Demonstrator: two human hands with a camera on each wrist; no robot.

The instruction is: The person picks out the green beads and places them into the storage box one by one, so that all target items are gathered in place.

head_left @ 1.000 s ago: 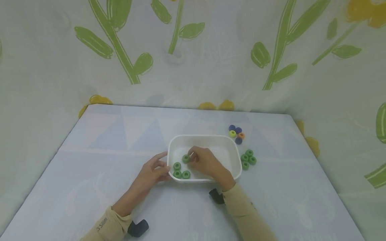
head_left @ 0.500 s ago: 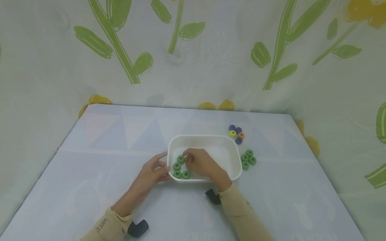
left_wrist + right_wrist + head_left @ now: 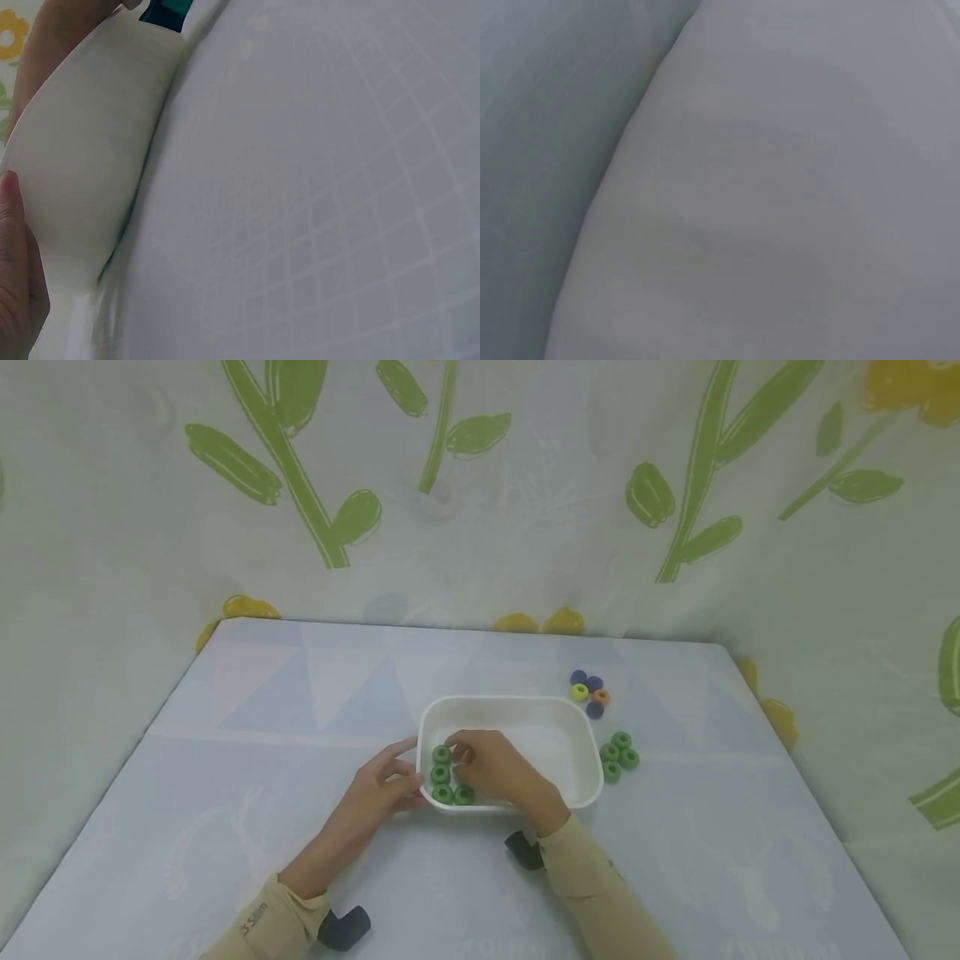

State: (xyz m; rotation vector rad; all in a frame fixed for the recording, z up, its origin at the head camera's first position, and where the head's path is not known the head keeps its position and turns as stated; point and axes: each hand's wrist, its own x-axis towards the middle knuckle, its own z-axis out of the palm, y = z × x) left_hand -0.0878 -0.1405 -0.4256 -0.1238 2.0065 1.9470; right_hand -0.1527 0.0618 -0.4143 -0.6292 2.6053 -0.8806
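A white rectangular tray (image 3: 517,810) stands on the table. My left hand (image 3: 386,783) holds its left end, with the thumb tip at the rim; in the left wrist view a finger (image 3: 10,240) of it lies against the outer wall. My right hand (image 3: 495,764) reaches into the tray, its index fingertip touching a green ring-shaped bead (image 3: 442,754), with a gap between index finger and thumb. Below that bead are a second green bead (image 3: 440,775) and a third one (image 3: 442,794) in a column along the left wall. Another green bead (image 3: 464,795) sits beside the lowest one.
Right of the tray lies a cluster of several green beads (image 3: 621,758). Farther back is a group of dark blue beads (image 3: 595,710), a yellow bead (image 3: 579,692) and an orange bead (image 3: 602,697). The table's far edge meets a wall covering (image 3: 525,527) with a plant pattern.
My right hand has moved left inside the tray, sliding the top green bead over to the left wall, above the column. My left hand and the tray have kept their place.
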